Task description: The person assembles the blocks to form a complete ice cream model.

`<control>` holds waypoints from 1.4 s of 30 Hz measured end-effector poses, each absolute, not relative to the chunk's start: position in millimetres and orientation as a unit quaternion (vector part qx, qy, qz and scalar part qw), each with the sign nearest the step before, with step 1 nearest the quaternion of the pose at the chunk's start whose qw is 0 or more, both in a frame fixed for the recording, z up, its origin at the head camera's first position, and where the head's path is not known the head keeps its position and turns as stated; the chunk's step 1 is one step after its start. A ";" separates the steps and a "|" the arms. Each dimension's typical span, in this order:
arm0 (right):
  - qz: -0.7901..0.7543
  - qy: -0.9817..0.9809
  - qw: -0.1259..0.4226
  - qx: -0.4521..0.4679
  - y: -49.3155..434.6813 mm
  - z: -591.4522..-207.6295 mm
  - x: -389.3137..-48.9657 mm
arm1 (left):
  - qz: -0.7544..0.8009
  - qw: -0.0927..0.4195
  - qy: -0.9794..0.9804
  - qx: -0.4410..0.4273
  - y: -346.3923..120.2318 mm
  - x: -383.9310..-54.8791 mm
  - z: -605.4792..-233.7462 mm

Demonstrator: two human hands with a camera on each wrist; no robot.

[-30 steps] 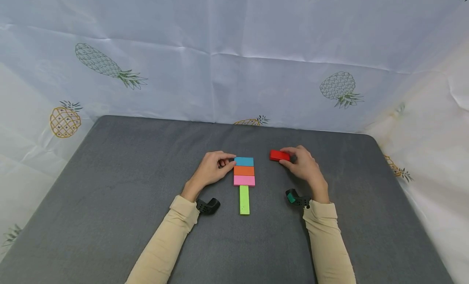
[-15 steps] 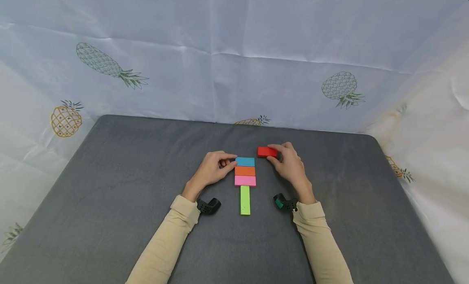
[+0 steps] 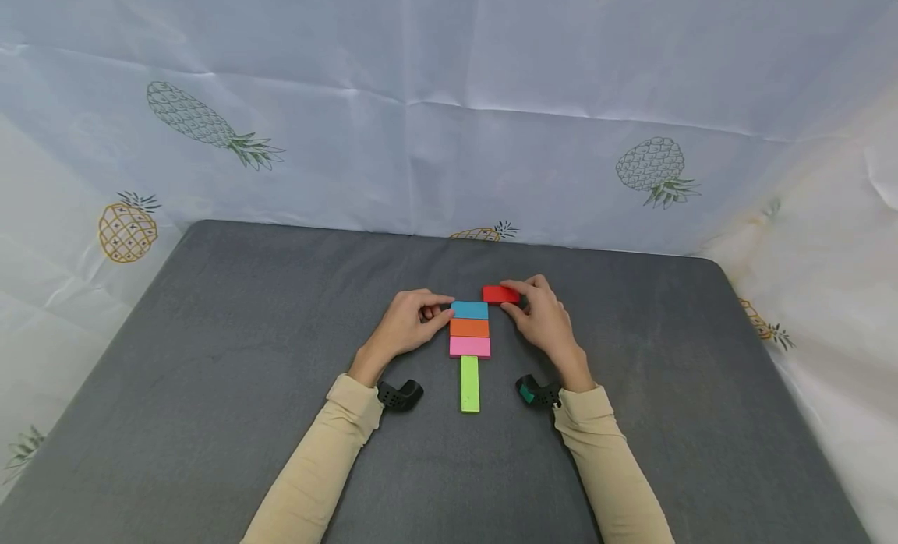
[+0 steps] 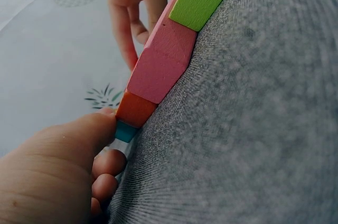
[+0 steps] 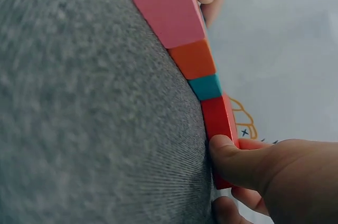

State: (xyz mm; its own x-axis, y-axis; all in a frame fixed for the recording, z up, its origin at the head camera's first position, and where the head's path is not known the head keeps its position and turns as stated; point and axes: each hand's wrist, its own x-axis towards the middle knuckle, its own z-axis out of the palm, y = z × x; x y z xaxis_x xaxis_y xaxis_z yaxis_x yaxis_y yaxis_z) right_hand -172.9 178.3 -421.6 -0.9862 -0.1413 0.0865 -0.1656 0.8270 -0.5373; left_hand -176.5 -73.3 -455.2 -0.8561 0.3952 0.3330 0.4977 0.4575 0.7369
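My right hand (image 3: 547,318) pinches a red wooden block (image 3: 494,294) by its right end, thumb on the near side and index finger on the far side. The block lies crosswise just beyond and to the right of a blue block (image 3: 469,310). At the blue block's left end, my left hand (image 3: 410,322) holds thumb and index finger against it, its other fingers curled under. Nearer me, an orange block (image 3: 469,328) and a pink block (image 3: 469,347) lie crosswise against each other. A green block (image 3: 469,384) runs lengthwise from the pink one's near side.
The blocks lie on a table with a grey cloth (image 3: 295,294). Behind it hangs a pale curtain (image 3: 449,162) printed with pineapples. Dark wrist mounts (image 3: 400,396) sit on both wrists, close over the cloth on either side of the green block.
My right hand has carried the red block leftward, first a little away from me and then slightly back, up to the blue block's far right corner. My left hand has stayed in place.
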 end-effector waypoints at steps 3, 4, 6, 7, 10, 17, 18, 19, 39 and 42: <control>0.280 -0.956 0.022 0.083 177.0 -422.2 -173.1 | -0.451 0.057 -0.852 -0.262 -73.0 -176.3 -454.6; 0.279 -0.956 0.023 0.085 176.5 -422.6 -173.3 | -0.450 0.059 -0.852 -0.262 -73.1 -176.5 -454.6; 0.276 -0.957 0.025 0.089 175.6 -423.6 -173.5 | -0.449 0.059 -0.852 -0.262 -73.0 -176.4 -454.2; 0.275 -0.957 0.026 0.091 175.1 -424.2 -173.6 | -0.449 0.058 -0.853 -0.261 -72.9 -176.4 -454.0; 0.272 -0.957 0.026 0.095 174.1 -425.7 -173.9 | -0.448 0.055 -0.854 -0.258 -73.0 -176.6 -454.0; 0.287 -0.951 0.009 0.118 180.1 -421.7 -173.4 | -0.447 0.054 -0.855 -0.255 -72.2 -176.8 -454.7; 0.292 -0.949 0.004 0.123 182.9 -420.6 -173.7 | -0.447 0.055 -0.855 -0.256 -72.1 -176.8 -454.7; 0.297 -0.946 -0.002 0.126 185.6 -419.2 -174.0 | -0.447 0.055 -0.855 -0.256 -72.1 -176.9 -454.8; 0.284 -0.953 -0.009 0.103 190.1 -419.6 -176.9 | -0.444 0.055 -0.857 -0.257 -72.7 -176.6 -453.8; 0.280 -0.955 -0.006 0.100 187.3 -420.2 -177.0 | -0.443 0.059 -0.857 -0.258 -72.8 -177.0 -454.8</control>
